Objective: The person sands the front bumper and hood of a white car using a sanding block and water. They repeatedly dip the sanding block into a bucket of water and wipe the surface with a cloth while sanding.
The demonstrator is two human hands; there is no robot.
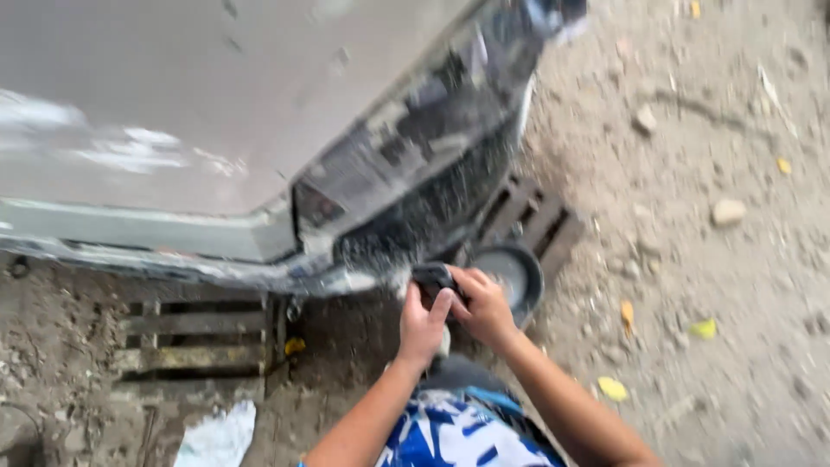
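A: Grey primer dust is seen along the lower edge of the car panel (259, 130), where a dark sanding pad (430, 277) is pressed at the panel's bottom corner.

B: How is the pad held?

A: It is gripped by both hands: the left hand (422, 324) is closed on its near side, the right hand (484, 307) is wrapped over its right end, just below the panel.

B: And done well?

A: Probably the pad is best kept flat, with even pressure. A dark bowl (512, 272) is set right of the hands, beneath the panel.

arms: bare, no sleeves | garment (450, 437): blue-and-white patterned fabric | gloves: none
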